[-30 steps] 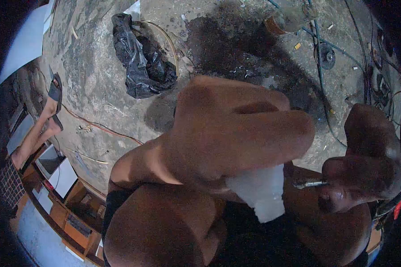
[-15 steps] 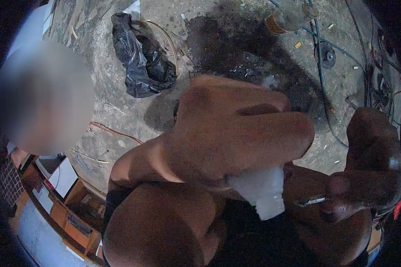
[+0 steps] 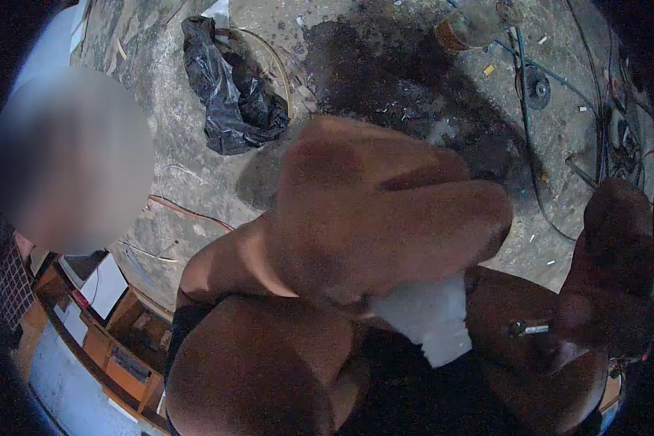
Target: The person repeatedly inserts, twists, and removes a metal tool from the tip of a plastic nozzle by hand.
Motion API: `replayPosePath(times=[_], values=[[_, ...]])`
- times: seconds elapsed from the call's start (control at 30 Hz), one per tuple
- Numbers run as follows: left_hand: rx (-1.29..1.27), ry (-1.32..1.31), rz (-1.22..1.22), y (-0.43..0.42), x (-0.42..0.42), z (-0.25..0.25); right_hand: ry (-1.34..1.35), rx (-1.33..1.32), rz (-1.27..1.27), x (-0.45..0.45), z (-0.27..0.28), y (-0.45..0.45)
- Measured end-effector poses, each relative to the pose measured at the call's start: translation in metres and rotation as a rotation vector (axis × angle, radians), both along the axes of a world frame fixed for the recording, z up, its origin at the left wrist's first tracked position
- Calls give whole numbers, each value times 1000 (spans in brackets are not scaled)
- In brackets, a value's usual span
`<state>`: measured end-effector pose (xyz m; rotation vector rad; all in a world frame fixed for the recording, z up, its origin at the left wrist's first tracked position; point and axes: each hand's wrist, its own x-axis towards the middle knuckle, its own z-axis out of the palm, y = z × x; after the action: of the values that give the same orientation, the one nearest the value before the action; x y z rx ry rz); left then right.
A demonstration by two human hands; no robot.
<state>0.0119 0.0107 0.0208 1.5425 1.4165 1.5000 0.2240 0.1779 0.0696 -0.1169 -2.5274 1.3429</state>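
Note:
My left hand is closed around a white plastic bottle in the middle of the view. Only the bottle's lower end shows, with a ridged neck pointing down; the fingers hide the rest. At the right, my right hand lies in shadow over my bare knee. Its fingertips pinch a small silver metal piece, a short rod with a dark, wider end towards the bottle. A gap separates the metal piece from the bottle. What it exactly is, I cannot make out.
A crumpled black plastic bag lies on the stained concrete floor. Hoses and a round disc are at the upper right. Wooden drawers stand at the lower left, near another person, whose face is blurred.
My right hand has moved a little to the right with the metal piece, which has turned nearly level. The bottle's neck has shifted slightly right and down in my left hand.

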Motion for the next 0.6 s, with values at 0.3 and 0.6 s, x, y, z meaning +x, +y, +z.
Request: replayPosePath(times=[0.3, 0.6], values=[[34, 5, 11, 1, -3, 2, -35, 30, -61, 19, -2, 0], [119, -3, 46, 1, -3, 4, 120, 135, -159, 2, -10, -16]])
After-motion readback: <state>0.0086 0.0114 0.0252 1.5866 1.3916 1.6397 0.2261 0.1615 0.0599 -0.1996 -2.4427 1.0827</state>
